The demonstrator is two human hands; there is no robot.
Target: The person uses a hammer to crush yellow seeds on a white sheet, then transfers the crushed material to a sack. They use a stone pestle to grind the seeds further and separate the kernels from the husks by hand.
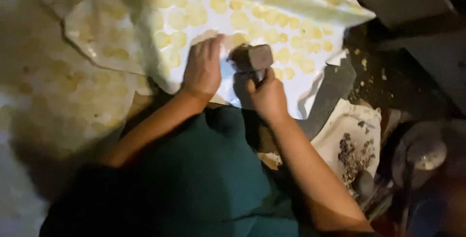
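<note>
While the right hand (268,96) grips the handle of a dark block-headed mallet (252,58) just above the white sheet (291,84), the left hand (203,67) lies flat on that sheet, fingers together, beside the mallet head; pale yellow discs (272,35) dot the sheet; brown scraps (352,157) lie on a cloth right of it.

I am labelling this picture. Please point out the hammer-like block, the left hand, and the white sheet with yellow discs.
Hammer-like block (253,57): head view, on its dark head.
Left hand (203,69): head view, back of hand.
White sheet (296,89): head view, bare part near its edge.
</note>
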